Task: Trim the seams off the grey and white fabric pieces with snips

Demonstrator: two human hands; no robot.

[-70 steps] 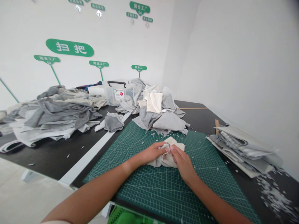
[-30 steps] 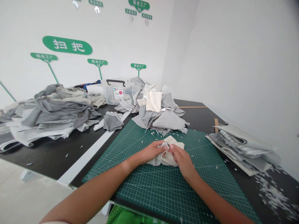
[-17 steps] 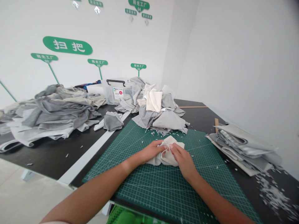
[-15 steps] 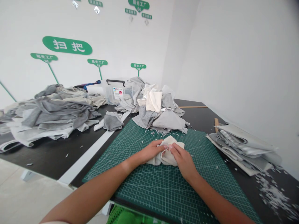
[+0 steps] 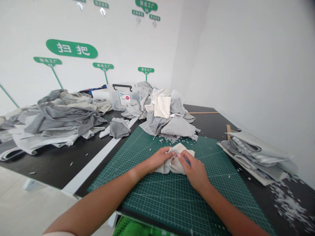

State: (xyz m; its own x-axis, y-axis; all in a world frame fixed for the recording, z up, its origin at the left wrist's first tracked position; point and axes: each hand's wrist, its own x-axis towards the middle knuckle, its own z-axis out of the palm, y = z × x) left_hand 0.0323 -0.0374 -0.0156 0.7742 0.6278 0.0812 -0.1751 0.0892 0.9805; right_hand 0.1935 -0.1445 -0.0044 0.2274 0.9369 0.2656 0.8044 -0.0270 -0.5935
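Observation:
A cream and pale grey piece of cloth (image 5: 179, 167) lies bunched and folded on the green cutting mat (image 5: 157, 200). My left hand (image 5: 161, 159) is closed on its left side, thumb and fingers pinching a grey edge. My right hand (image 5: 194, 168) is closed at the right side, its fingertips meeting the cloth beside my left thumb. A bit of a small blue object (image 5: 187, 161) shows between the right fingers; most of it is hidden, so its kind cannot be made out.
Beyond the mat's far part rises a heap of grey and cream cloths (image 5: 164, 114). A clear plastic box (image 5: 125, 98) stands behind it. Left is a large fabric pile (image 5: 61, 118); right, folded grey sheets (image 5: 256, 157) and scattered scraps (image 5: 287, 203). A grey cloth (image 5: 119, 127) lies nearer.
The right fingers have shifted slightly on the cloth, and a blue object now shows between them. The left hand keeps its hold.

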